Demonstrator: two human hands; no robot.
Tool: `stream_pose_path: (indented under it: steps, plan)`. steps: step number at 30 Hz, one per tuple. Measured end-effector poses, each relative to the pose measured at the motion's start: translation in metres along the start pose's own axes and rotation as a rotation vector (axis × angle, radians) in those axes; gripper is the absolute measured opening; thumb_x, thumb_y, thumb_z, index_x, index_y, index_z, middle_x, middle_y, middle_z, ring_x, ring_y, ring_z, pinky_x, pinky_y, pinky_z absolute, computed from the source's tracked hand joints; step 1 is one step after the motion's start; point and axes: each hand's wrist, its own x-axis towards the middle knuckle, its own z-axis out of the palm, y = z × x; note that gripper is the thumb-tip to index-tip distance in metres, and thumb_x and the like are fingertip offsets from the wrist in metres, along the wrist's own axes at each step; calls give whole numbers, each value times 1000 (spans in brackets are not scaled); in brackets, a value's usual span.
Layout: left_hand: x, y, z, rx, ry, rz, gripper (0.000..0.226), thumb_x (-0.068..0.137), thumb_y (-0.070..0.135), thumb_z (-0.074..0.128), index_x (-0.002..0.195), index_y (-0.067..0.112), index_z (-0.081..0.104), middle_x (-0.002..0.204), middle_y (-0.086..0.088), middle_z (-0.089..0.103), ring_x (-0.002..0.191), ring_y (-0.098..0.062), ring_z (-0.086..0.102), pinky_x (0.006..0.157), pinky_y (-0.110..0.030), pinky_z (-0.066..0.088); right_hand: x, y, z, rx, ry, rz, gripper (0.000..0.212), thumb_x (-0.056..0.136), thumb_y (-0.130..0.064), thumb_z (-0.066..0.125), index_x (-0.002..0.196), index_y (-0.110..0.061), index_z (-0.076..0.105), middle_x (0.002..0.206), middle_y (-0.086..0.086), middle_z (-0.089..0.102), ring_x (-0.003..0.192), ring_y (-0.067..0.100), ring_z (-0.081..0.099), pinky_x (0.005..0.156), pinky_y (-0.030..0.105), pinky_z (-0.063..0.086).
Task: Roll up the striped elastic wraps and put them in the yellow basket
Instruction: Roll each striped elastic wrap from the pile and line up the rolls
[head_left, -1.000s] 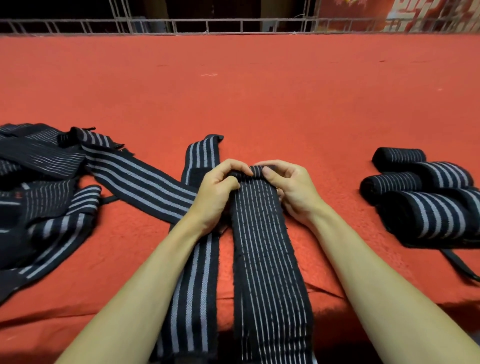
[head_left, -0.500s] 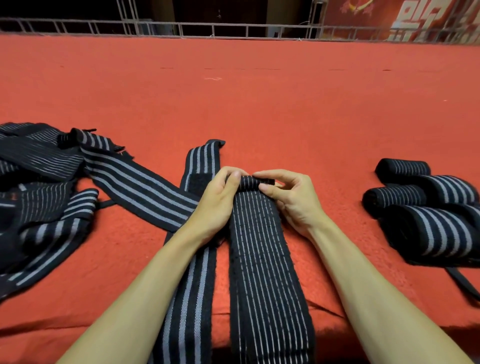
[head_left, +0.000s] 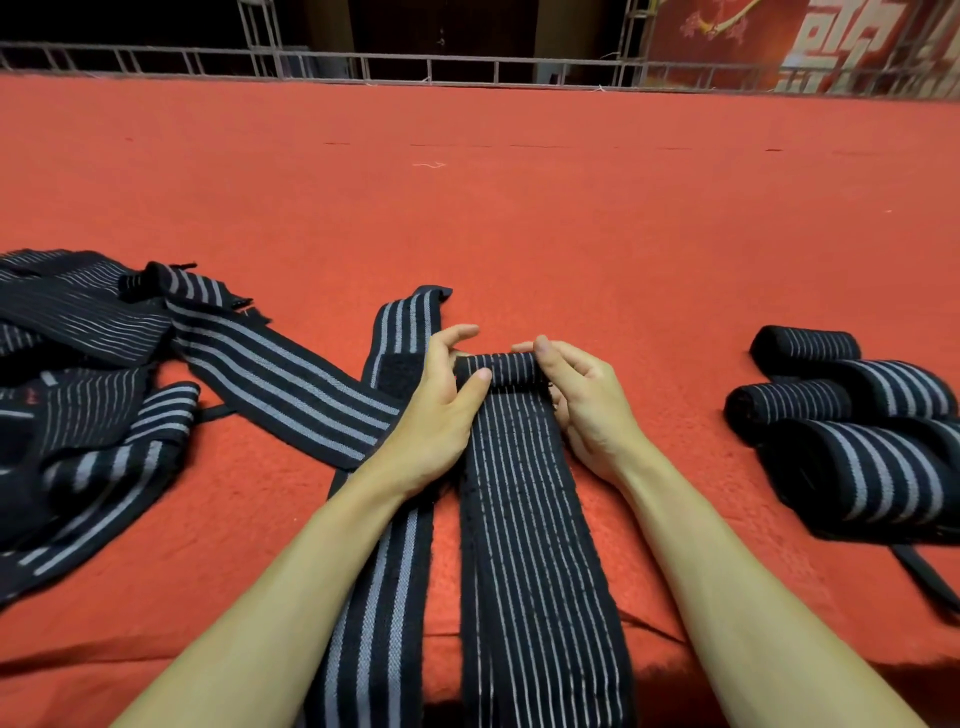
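A black wrap with thin white stripes (head_left: 524, 499) lies lengthwise in front of me on the red carpet, its far end turned into a small roll (head_left: 511, 370). My left hand (head_left: 441, 410) grips the roll's left end, thumb on top. My right hand (head_left: 582, 400) holds its right end with curled fingers. A second wrap with wide grey stripes (head_left: 382, 571) lies under my left forearm. Several rolled wraps (head_left: 852, 415) sit at the right. No yellow basket is in view.
A heap of loose striped wraps (head_left: 88, 395) covers the left side, one strip (head_left: 275, 384) reaching diagonally toward my left hand. Red carpet (head_left: 519, 208) stretches far ahead to a metal railing (head_left: 467, 70). A carpet edge drops off near my elbows.
The roll at the wrap's far end has grown thicker and come a little nearer to me. My fingers have shifted round it, and the camera has tilted up slightly.
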Motion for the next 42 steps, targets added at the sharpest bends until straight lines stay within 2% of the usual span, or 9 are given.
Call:
stream_pose_path:
  steps: [3,7,10,15,24,27,31,36,42]
  plan:
    - [0,1,2,9,31,55,44,101,12,46,130,39,28,117,-12,51,92,-10,54,91,-33,48,0,3,1,-126,39,3,43,88,-47,56,89,-5,67,54,4,52,36,16,40,32,18,27]
    - [0,-2,1,36,22,54,48,97,9,47,130,40,33,119,-5,46,102,-11,52,96,-33,47,1,4,0,-79,37,-8,23,93,-29,62,86,-8,69,74,15,56,63,30,47,52,29,35]
    - [2,3,1,-42,-2,-23,44,96,3,49,127,33,42,114,3,47,89,0,53,82,-21,47,-1,0,0,-12,-9,11,16,93,-16,62,98,-2,68,79,8,63,60,19,56,46,21,40]
    - [4,6,3,-66,-1,-111,26,101,33,45,126,31,45,119,10,53,106,1,56,88,-18,45,-1,3,-4,-46,-15,-87,16,86,-6,68,97,-17,73,89,1,70,77,18,61,60,26,49]
    - [10,1,6,68,57,-202,45,98,58,27,115,23,49,117,5,59,108,-7,56,97,-33,42,-1,2,-7,-19,41,-212,43,77,9,72,108,-20,69,92,3,70,86,15,65,78,30,54]
    - [10,1,5,46,72,-137,52,94,60,29,99,15,55,98,3,64,92,-7,62,85,-28,46,-1,2,-8,-11,37,-210,34,76,8,73,103,-13,68,90,2,70,86,15,65,79,31,55]
    - [8,2,6,-53,102,-83,23,102,37,40,98,19,53,92,7,63,79,5,61,69,-10,46,1,4,-6,-54,71,-200,32,76,5,75,101,-14,70,94,6,71,87,14,66,77,26,53]
    - [7,-1,2,-67,68,-7,11,102,30,45,107,25,52,101,-2,63,94,-15,63,88,-36,52,1,4,-1,-35,35,-84,28,80,-26,71,101,-9,69,92,10,70,82,18,66,71,30,55]
    - [3,2,2,-31,12,23,16,102,19,47,116,22,53,110,3,63,103,-10,62,93,-31,49,1,1,0,-13,63,-12,42,87,-39,61,101,0,67,90,14,66,79,26,64,67,33,52]
